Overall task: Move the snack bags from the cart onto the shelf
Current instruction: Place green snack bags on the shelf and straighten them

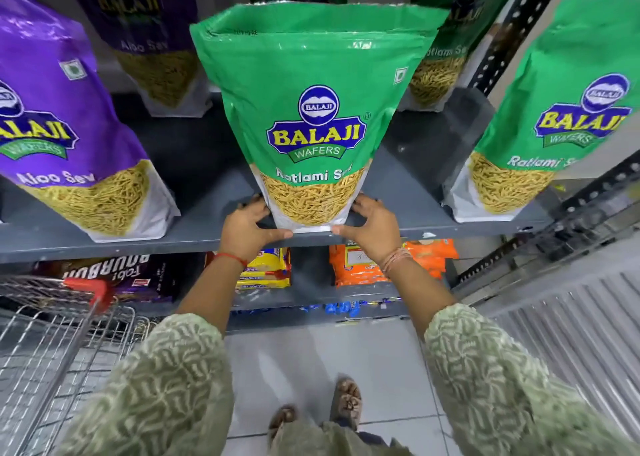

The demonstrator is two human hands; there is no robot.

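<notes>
Both the left hand (247, 225) and right hand (369, 228) have fingers gripping a green snack bag (311, 109) upright on the shelf (398, 192) front; several bags already stand there; the cart (52, 334), near left, looks mostly empty.

Purple Aloo Sev bag (69, 136) cut by left edge, logo partly lost. Right green bag (554, 109) blurred, name running off right edge. Rear bags (152, 39) dim, tops cropped by upper edge. Left hand (247, 225) and right hand (370, 227) fingertips hidden behind centre green bag (315, 109) base. Cart (52, 334) cropped at left and bottom. Lower-shelf blue packets (346, 306) too small to read.
</notes>
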